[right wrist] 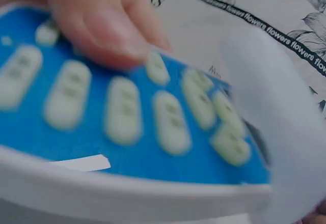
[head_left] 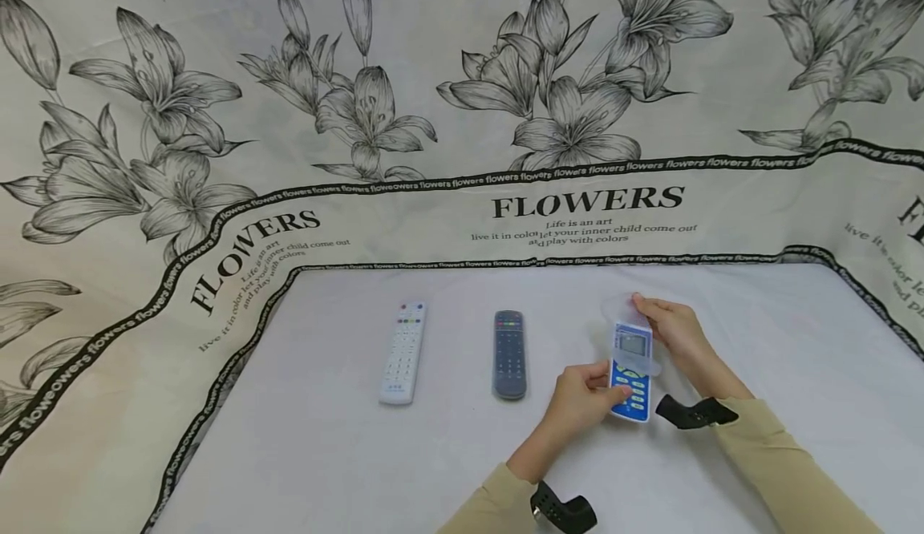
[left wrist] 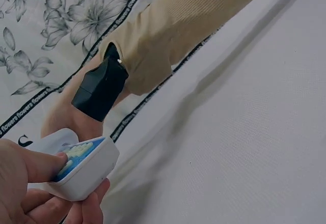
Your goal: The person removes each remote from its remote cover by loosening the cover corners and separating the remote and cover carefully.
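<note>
My left hand (head_left: 581,398) holds a blue-and-white remote control (head_left: 630,410) by its lower half, thumb over the pale buttons. In the left wrist view its thumb presses on the blue face, and the fingers curl beneath the white casing (left wrist: 91,180). A translucent sleeve (head_left: 618,308) overlaps the remote's upper end and its small screen. My right hand (head_left: 682,337) pinches this sleeve near its top right. Close up in the right wrist view, the blurred whitish sleeve (right wrist: 282,112) stands at the screen end of the remote's blue keypad (right wrist: 142,165).
A white remote (head_left: 403,353) lies on the white tabletop (head_left: 325,438) at left. Beside it, nearer the middle, is a dark grey remote (head_left: 509,356). Flower-printed cloth (head_left: 404,225) borders the table and rises behind it. Black straps (head_left: 696,412) sit at both wrists.
</note>
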{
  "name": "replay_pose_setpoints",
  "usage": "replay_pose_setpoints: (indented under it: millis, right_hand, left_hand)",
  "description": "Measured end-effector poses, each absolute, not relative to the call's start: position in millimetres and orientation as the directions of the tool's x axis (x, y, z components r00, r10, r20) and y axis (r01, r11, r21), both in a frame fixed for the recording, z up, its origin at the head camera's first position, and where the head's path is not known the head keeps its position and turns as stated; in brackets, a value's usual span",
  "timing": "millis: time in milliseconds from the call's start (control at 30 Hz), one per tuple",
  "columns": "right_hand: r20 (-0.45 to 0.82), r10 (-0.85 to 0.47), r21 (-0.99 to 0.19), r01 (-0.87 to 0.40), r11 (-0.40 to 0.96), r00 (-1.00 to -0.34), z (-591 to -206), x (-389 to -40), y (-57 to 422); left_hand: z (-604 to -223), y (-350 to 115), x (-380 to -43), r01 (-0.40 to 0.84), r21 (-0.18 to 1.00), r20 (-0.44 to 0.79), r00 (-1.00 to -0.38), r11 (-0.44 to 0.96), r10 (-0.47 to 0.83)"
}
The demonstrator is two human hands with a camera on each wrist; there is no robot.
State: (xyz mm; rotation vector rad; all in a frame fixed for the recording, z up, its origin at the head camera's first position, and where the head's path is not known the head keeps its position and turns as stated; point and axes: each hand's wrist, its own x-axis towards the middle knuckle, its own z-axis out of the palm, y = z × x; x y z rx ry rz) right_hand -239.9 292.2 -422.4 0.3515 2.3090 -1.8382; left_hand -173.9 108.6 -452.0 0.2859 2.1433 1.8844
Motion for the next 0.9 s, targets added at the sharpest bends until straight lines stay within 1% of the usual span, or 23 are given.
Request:
replay_pose_setpoints:
  millis: [100, 200, 333, 567, 667, 767, 900]
  right_hand:
    - [-0.224, 0.061, -0.907, 0.23, 0.352, -0.973, -420.5, -243.7, 295.2]
    - [-0.203, 0.043, -0.901, 0.204, 0.382, -0.978, -418.4, -245.5, 296.4]
    - [-0.235, 0.01, -0.918, 0.225, 0.328, -0.972, -415.5, -244.6, 298.5]
    - [-0.28, -0.104, -0.952, 0.262, 0.158, -0.954, -410.8, -246.1, 300.2]
    - [-0.303, -0.139, -0.951, 0.289, 0.112, -0.943, -409.7, -248.2, 301.5]
    - [-0.329, -0.137, -0.943, 0.317, 0.102, -0.934, -410.0, -250.7, 302.7]
    - [-0.338, -0.086, -0.937, 0.327, 0.127, -0.937, -411.8, -253.6, 302.8]
  left_hand:
    - [-453.0, 112.7, -172.8, -0.025, 0.992, -0.063, -0.947, 0.122, 0.315]
    - [-452.1, 114.1, -173.6, -0.034, 0.992, -0.068, -0.952, 0.118, 0.3]
    - [-450.4, 113.8, -174.5, -0.042, 0.991, -0.077, -0.953, 0.124, 0.294]
    - [-447.2, 110.2, -176.5, -0.03, 0.993, -0.064, -0.952, 0.117, 0.3]
    - [-447.1, 108.0, -178.3, -0.032, 0.988, -0.077, -0.95, 0.151, 0.302]
    - [-447.9, 107.0, -179.4, -0.038, 0.979, -0.098, -0.948, 0.198, 0.301]
    - [-448.9, 107.6, -178.7, -0.035, 0.972, -0.107, -0.947, 0.234, 0.303]
